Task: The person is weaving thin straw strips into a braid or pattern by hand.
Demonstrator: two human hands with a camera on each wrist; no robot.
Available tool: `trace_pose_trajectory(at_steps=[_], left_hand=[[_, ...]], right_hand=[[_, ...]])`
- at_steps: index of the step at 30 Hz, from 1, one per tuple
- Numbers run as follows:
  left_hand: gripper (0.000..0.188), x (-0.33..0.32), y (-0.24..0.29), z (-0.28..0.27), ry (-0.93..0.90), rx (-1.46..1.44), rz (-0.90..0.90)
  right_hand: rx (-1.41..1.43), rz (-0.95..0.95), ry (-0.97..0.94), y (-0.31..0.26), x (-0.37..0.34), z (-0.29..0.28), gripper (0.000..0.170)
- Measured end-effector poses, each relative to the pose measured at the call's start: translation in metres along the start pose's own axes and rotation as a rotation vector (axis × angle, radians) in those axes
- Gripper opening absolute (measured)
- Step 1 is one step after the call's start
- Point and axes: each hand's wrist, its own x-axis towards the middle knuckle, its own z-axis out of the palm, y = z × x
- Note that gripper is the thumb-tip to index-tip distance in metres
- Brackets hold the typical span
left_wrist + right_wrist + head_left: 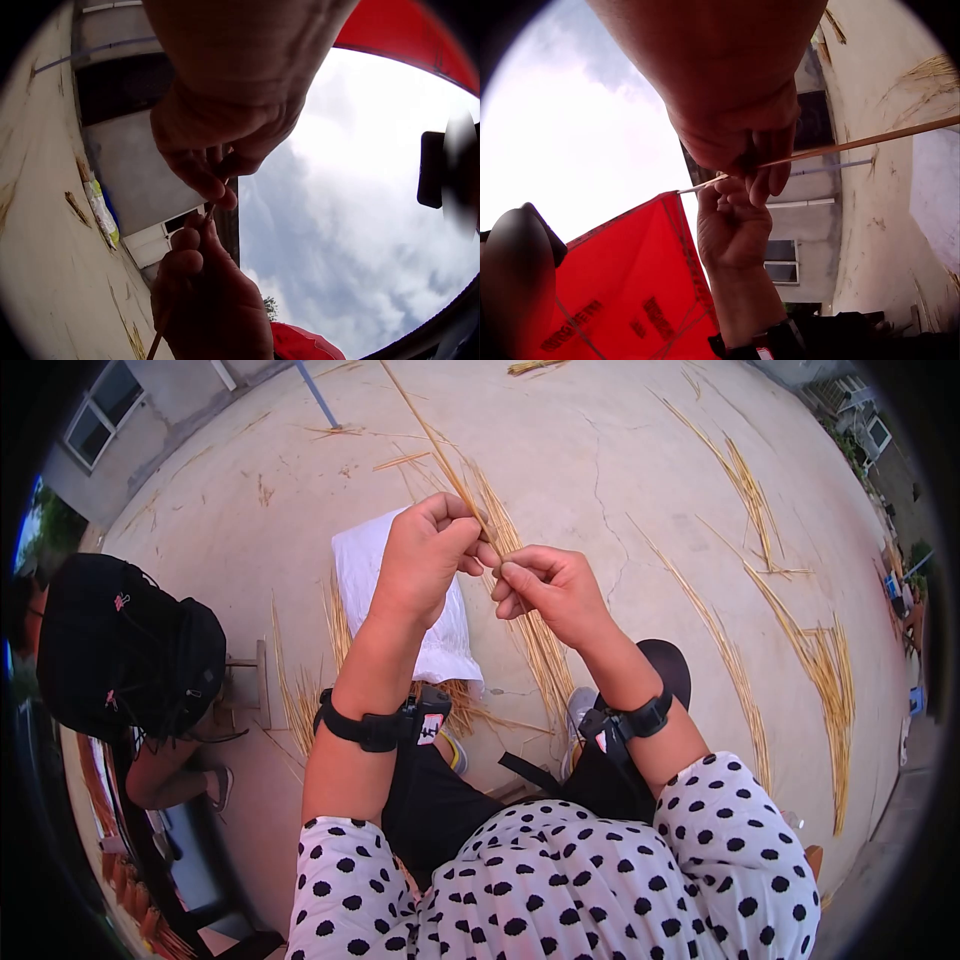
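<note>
Straw (440, 455), 1 long thin piece, is what I see between the 2 hands, up high in the middle of the scene. The left hand (432, 555) pinches it with the fingers curled in, and the straw sticks out past that hand to the far left. The right hand (548, 590) pinches it too, thumb on top and fingers bent, just beside the left hand. In my right wrist view the straw also runs on past the right hand.

Under the hands, more straw (545, 660) lies on the pale ground in a long loose row, from far to near. A white sack (358, 555) lies left of that row, with straw ends poking out by its near edge. On the right I see more thin straw in 3 loose bunches: 1 far (752, 490), 1 near (840, 710) and 1 long line (725, 645) closer to the middle. A black bag (130, 645) is on the left, and a bare leg (165, 785) shows below it. At the near side I see a white top with black dots (550, 870). My right wrist view shows a big red cloth (630, 270) too.
</note>
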Motion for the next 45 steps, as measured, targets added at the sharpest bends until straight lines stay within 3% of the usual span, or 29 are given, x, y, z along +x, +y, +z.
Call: trace_pose_trajectory(at_steps=[3, 11, 24, 27, 30, 32, 35, 43, 45], left_hand=[[0.009, -0.001, 0.000, 0.004, 0.028, -0.017, 0.008], [0.011, -0.005, -0.003, 0.013, 0.005, 0.160, 0.004], [0.005, -0.003, -0.004, 0.017, 0.043, 0.226, 0.054], [0.004, -0.002, 0.001, 0.010, -0.053, 0.010, -0.099], [0.004, 0.002, -0.004, 0.008, -0.113, -0.066, -0.140], [0.004, 0.000, -0.007, 0.011, -0.046, 0.040, -0.068], [0.004, -0.003, -0.002, 0.017, 0.017, 0.162, 0.001], [0.005, -0.001, -0.005, 0.018, 0.010, 0.208, 0.023], [0.015, -0.001, -0.004, 0.018, 0.010, 0.263, 0.032]], right_hand=[[0.053, 0.008, -0.047, 0.000, 0.001, -0.001, 0.017], [0.055, -0.050, 0.076, 0.000, 0.004, 0.000, 0.016], [0.034, -0.077, 0.098, 0.000, 0.005, 0.002, 0.014], [0.065, -0.060, 0.022, -0.003, 0.003, -0.004, 0.015], [0.276, 0.041, -0.128, -0.005, 0.003, -0.008, 0.016], [0.189, 0.033, 0.068, -0.005, 0.003, 0.002, 0.016], [0.002, -0.093, 0.107, -0.003, 0.003, 0.004, 0.015], [-0.048, -0.155, 0.183, 0.001, 0.004, 0.006, 0.012], [-0.063, -0.165, 0.193, 0.003, 0.005, 0.007, 0.011]])
